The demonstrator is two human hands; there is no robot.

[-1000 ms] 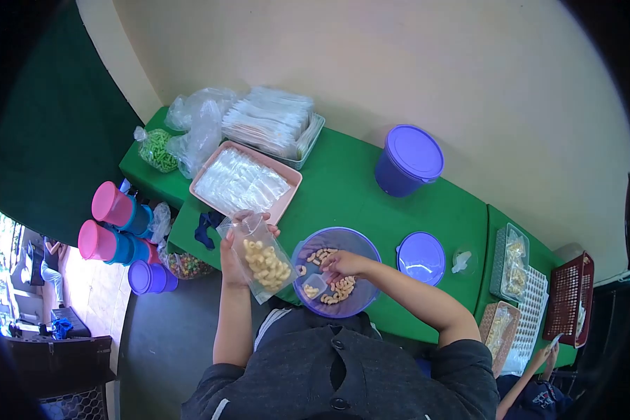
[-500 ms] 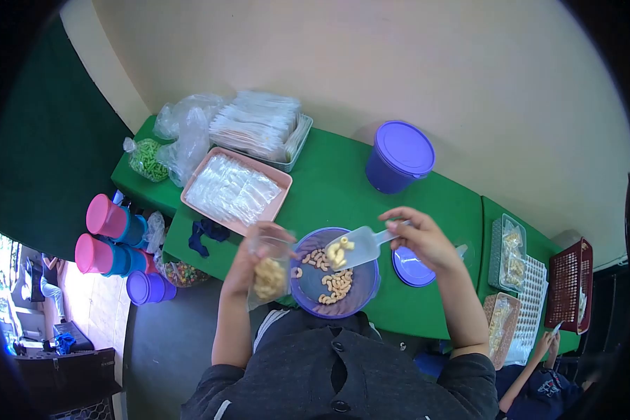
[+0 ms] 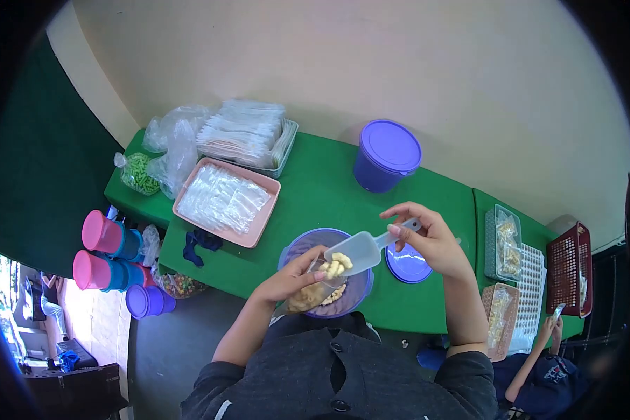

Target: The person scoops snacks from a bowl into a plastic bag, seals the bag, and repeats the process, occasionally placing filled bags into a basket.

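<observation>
My right hand [image 3: 430, 241] grips the grey handle of a clear plastic scoop [image 3: 360, 253], its fingers closed round it. Pale curved snack pieces [image 3: 338, 264] lie at the scoop's lip, at the mouth of a clear bag. That bag [image 3: 303, 297], partly filled with the same snacks, is held by my left hand [image 3: 294, 278], thumb and fingers pressed on its rim. Both hands are over or beside a purple tub [image 3: 365, 292], which has more snack pieces in its bottom, partly hidden by the bag and hand.
Behind are a pink tray [image 3: 254, 235] of clear bags, a basket of white packets [image 3: 241, 133] and a lidded purple bucket [image 3: 390, 150]. A purple lid [image 3: 408, 266] lies right of the tub. Far right, another person's hands [image 3: 551, 329] hold a small packet near baskets.
My left hand and the bag have moved right, over the tub's left side. The scoop is now against the bag's mouth, with the snacks shifted to its lip. The view has shifted slightly.
</observation>
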